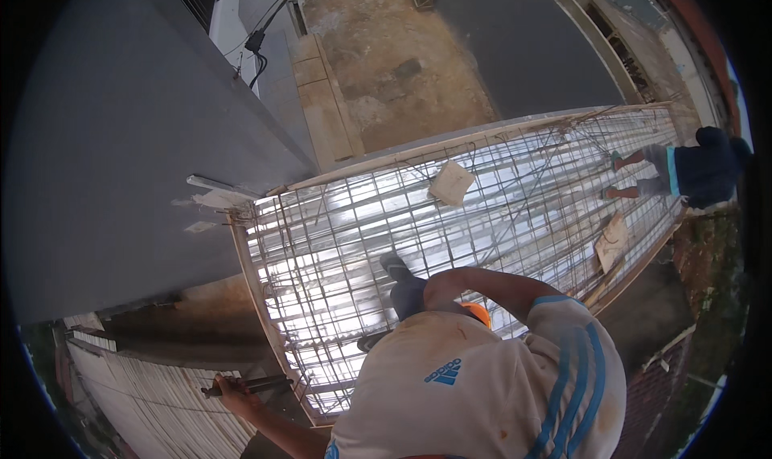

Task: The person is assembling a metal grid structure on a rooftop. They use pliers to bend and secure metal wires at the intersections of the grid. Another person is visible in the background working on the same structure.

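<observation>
My left hand (pixel 232 396) is out to the left, past the frame's edge, closed round a dark, long, narrow hand tool (pixel 269 383). The tool points toward the rebar mesh (pixel 362 242); its exact kind is hard to make out. My right arm bends across my front at the waist, and the right hand (pixel 434 297) is mostly hidden, its fingers out of sight. Close by that arm an orange object (pixel 480 313) shows partly at my waist. Under my feet the mesh of crossed steel bars lies over shiny ribbed metal sheets.
Wooden boards (pixel 256 298) edge the mesh, with drops beyond them. A pale square slab (pixel 452 183) and a board (pixel 613 242) lie on the bars. Another person (pixel 700 170) stands at the far right. A grey wall (pixel 137 153) rises at the left, cables (pixel 256 41) above.
</observation>
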Tool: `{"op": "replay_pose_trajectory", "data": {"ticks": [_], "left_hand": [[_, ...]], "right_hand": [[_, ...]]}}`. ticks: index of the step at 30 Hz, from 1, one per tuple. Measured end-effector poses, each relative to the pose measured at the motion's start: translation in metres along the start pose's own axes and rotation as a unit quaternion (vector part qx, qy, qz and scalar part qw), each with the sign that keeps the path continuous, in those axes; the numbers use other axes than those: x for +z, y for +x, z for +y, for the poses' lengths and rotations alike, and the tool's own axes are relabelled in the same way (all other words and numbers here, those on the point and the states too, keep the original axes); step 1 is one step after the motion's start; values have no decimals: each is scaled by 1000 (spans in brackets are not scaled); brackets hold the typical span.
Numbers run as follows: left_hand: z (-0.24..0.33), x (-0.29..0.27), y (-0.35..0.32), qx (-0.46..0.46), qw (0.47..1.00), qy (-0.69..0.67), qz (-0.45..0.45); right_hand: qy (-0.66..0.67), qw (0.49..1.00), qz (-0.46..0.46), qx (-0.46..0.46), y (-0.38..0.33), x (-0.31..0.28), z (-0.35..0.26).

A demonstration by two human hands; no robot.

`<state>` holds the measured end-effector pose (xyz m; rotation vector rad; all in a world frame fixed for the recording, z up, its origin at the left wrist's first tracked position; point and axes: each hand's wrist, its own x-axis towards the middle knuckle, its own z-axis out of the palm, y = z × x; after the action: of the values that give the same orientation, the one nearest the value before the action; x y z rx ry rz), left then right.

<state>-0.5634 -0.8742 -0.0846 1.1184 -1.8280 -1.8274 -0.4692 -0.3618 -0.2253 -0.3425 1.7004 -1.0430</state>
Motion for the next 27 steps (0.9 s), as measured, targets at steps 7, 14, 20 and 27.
{"op": "replay_pose_trajectory", "data": {"ticks": [7, 14, 20, 27], "left_hand": [[18, -57, -32, 18, 993, -11, 112], [-20, -112, -94, 2, 980, -21, 196], [-60, -116, -139, -87, 958, 75, 263], [-149, -105, -161, -265, 948, 161, 79]], "right_hand": [[31, 998, -35, 46, 5, -69, -50], [-165, 983, -71, 23, 15, -114, -25], [-78, 994, -6, 80, 13, -143, -22], [-108, 992, 12, 60, 35, -138, -58]]}}
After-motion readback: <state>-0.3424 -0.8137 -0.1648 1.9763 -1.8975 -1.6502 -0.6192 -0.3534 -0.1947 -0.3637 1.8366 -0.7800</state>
